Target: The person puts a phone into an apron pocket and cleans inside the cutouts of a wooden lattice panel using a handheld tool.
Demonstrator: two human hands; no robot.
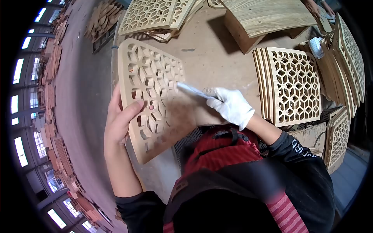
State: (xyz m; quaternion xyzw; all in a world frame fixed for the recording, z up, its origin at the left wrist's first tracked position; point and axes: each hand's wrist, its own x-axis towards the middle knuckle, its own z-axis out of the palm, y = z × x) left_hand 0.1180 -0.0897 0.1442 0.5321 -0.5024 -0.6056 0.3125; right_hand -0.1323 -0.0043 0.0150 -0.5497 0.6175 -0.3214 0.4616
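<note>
My bare left hand (pixel 123 117) grips the left edge of a pale wooden lattice panel (pixel 155 70), its thumb over the front face. The panel stands tilted and is cut through with a star-like pattern of openings. In a white glove, my right hand (pixel 232 105) closes around a thin, flat, pale grey tool (pixel 190 90), which looks like a file. The tool's far end lies at the panel's right part; whether it touches is unclear. The panel's lower right is blurred.
Lattice panels (pixel 295 83) lean in a row on the right of the worktable (pixel 213 72). More panels (pixel 155 13) lie at the back left. A curved wooden piece (pixel 268 15) stands at the back, near another person's hand (pixel 326 7). Wood pieces (pixel 103 19) are heaped beyond the table.
</note>
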